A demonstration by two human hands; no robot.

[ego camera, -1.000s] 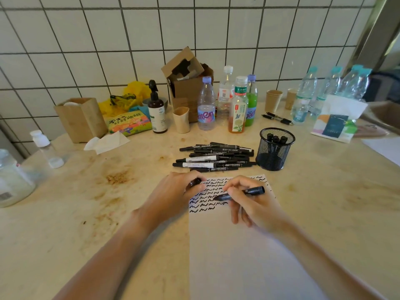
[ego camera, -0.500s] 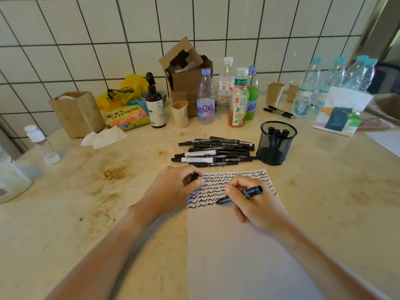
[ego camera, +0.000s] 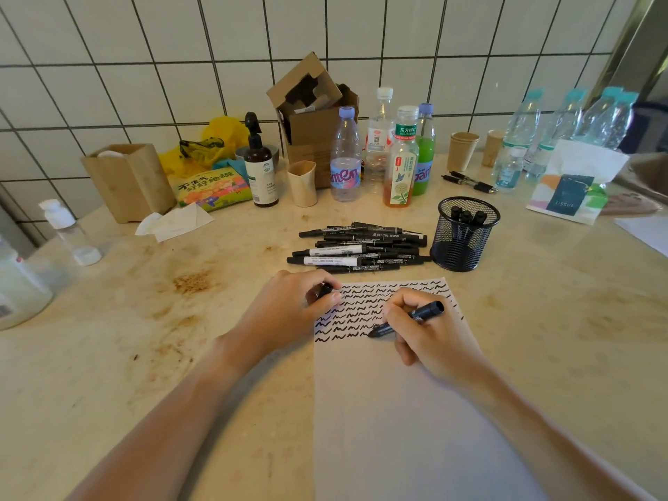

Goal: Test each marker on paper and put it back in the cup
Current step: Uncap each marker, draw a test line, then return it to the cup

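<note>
A person tests black markers at a stained, cream stone counter [ego camera: 108,356] backed by white tile. From left: the left hand [ego camera: 289,316] rests at the paper's upper left corner, fingers curled round a small black cap [ego camera: 324,290], apparently kept ready for recapping while its weight steadies the sheet. The white paper [ego camera: 397,410] lies flat toward the counter's near edge, its top rows filled with wavy black test strokes, the lower part blank. Behind it, toward the counter's middle, a loose pile of markers [ego camera: 358,249], slim matte-black barrels with white labels, lies on its side, likely awaiting their turn. The right hand [ego camera: 430,334] pinches an uncapped marker [ego camera: 406,320] in a writing grip, its tip down on the last row of squiggles. Just right of the pile stands the cup [ego camera: 464,235], a round black wire-mesh holder with three capped markers upright inside, near enough for an easy return.
</note>
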